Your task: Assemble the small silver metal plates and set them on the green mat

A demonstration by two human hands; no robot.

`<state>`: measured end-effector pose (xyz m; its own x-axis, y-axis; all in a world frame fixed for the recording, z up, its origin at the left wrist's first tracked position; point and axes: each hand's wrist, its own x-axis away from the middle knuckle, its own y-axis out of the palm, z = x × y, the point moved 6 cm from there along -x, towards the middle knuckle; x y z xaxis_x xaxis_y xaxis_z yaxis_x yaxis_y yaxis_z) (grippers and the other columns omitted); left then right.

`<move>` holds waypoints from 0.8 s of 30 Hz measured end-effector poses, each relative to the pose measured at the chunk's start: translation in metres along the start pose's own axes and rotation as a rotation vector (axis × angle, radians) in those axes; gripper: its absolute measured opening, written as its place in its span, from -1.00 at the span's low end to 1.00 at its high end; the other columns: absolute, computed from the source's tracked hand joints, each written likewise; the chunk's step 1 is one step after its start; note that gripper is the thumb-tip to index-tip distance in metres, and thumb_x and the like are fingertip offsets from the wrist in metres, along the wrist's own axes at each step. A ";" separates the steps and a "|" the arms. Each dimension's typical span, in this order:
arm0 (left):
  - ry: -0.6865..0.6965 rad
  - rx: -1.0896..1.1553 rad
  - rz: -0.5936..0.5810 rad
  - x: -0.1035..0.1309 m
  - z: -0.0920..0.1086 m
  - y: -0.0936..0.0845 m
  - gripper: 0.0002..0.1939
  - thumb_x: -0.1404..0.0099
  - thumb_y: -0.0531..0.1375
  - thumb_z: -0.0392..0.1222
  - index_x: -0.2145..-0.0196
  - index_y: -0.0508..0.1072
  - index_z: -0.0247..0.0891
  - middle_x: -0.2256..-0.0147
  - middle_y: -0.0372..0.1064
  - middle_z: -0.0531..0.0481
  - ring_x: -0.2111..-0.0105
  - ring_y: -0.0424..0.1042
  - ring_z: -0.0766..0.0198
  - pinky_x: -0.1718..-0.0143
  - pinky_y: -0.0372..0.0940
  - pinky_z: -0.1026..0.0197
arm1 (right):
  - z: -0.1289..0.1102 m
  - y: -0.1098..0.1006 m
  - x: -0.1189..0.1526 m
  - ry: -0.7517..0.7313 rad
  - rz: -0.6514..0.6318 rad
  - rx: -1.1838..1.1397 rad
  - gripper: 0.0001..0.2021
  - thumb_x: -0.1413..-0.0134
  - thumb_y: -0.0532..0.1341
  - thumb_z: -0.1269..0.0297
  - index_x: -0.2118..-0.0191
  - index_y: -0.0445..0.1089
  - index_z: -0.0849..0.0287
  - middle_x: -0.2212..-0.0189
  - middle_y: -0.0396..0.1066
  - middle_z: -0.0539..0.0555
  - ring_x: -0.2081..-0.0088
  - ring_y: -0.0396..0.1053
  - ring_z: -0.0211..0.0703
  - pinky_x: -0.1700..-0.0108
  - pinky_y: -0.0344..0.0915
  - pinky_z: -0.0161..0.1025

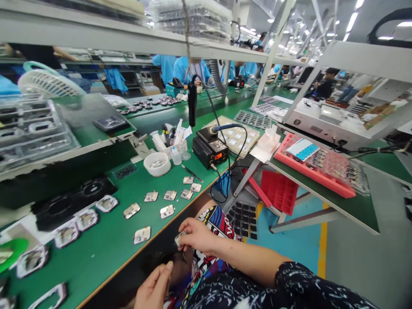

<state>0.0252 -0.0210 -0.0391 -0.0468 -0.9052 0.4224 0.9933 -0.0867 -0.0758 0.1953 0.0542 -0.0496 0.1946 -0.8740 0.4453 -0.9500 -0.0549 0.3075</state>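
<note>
My right hand (197, 235) is raised over my lap, just off the bench edge. Its thumb and fingers pinch a small silvery plate (179, 238), much like the ones lying on the bench. Lower and nearer to me is my left hand (153, 286), thumb and forefinger pressed together; anything between them is too small or hidden to make out. The closest loose part on the green bench is a silvery plate with rounded corners (142, 235). Beyond it lie several similar ones, among them a plate (167, 211) and another plate (131, 210).
Rounded metal frames (66, 234) line the bench's left side. Farther back stand a white bowl (157, 164) of small parts, a soldering station (210, 150) with a lit display, and tweezers (192, 174). A red tray (315, 165) rests on the right-hand table. Co-workers sit across the bench.
</note>
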 end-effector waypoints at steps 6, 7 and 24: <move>0.147 -0.091 0.112 0.004 0.029 -0.009 -0.53 -0.41 0.26 0.16 0.48 0.49 -0.27 0.46 0.35 0.03 0.38 0.29 0.26 0.30 0.20 0.27 | -0.014 0.000 0.012 -0.049 -0.033 0.036 -0.69 0.04 0.36 0.29 0.12 0.46 0.21 0.45 0.51 -0.05 0.40 0.51 -0.26 0.35 0.37 -0.38; 0.160 -0.091 0.126 0.002 0.030 -0.012 -0.59 -0.43 0.25 0.11 0.39 0.58 -0.28 0.37 0.47 -0.02 0.29 0.38 0.22 0.20 0.25 0.26 | -0.015 -0.001 0.011 -0.050 -0.031 0.035 -0.71 0.02 0.37 0.28 0.13 0.44 0.20 0.44 0.51 -0.06 0.39 0.52 -0.27 0.35 0.36 -0.39; 0.080 0.046 0.089 -0.006 0.015 -0.008 -0.48 -0.41 0.28 0.16 0.52 0.30 -0.25 0.56 0.10 0.15 0.51 0.04 0.37 0.45 0.04 0.31 | -0.021 0.006 0.008 -0.100 -0.096 0.108 -0.71 0.02 0.43 0.22 0.17 0.48 0.19 0.39 0.52 -0.02 0.38 0.53 -0.25 0.35 0.42 -0.35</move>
<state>0.0195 -0.0089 -0.0272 0.0354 -0.9390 0.3421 0.9976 0.0129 -0.0679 0.1968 0.0575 -0.0264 0.2651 -0.9058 0.3304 -0.9501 -0.1869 0.2498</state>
